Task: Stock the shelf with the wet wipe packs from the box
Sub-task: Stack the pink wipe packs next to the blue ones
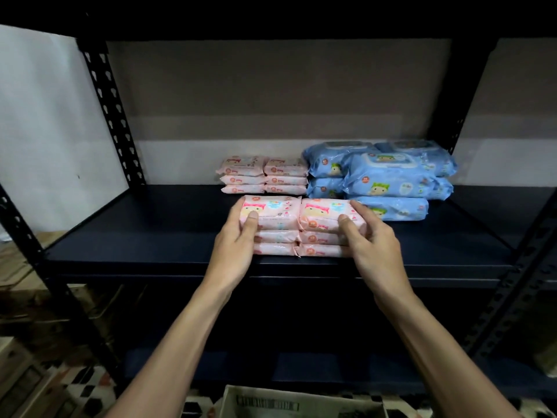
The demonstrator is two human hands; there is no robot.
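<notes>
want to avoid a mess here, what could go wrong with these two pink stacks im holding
The front pink stacks sit right at the shelf front edge; released here, they might tip off. Each is loose packs held only at the outer sides by the left hand and right hand, so pushing back could slide the layers apart. The blue packs nearby may snag.

I'm working in what's looking like a stockroom: a dark slotted rack (112, 116) is standing against a bare wall (271, 86), packs (390, 181) sitting stacked along its shelf's (150, 230) back edge, a box (295, 401) below.
</notes>
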